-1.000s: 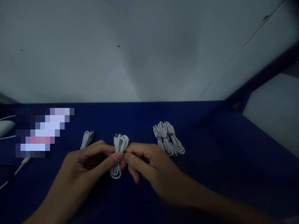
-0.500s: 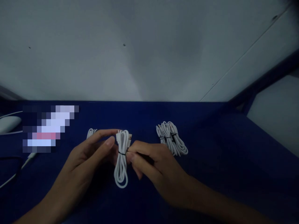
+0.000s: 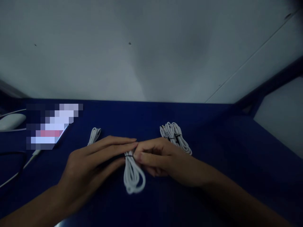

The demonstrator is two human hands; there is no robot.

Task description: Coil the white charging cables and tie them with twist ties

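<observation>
A white USB cable (image 3: 132,176), coiled into a bundle, hangs between my hands with its loops downward. A thin black twist tie (image 3: 129,155) circles its upper part. My left hand (image 3: 92,160) lies across the top of the bundle, fingers stretched over the connector ends and thumb against the left side; the connectors are hidden. On the right side, my right hand (image 3: 161,156) is closed in a pinch at the tie, with its other fingers curled in.
Several tied white cables (image 3: 176,135) lie behind my right hand on the blue table (image 3: 127,116). Another coiled cable (image 3: 94,135) lies behind my left hand. At left are a blurred-out lit device (image 3: 55,126), a plugged-in cord (image 3: 29,160) and a white mouse-like object (image 3: 13,121). A grey wall stands behind.
My left fingers have moved right and now cover the connectors. The cable bundle has shifted slightly right and its loops have swung and fanned out. My right hand still pinches at the tie.
</observation>
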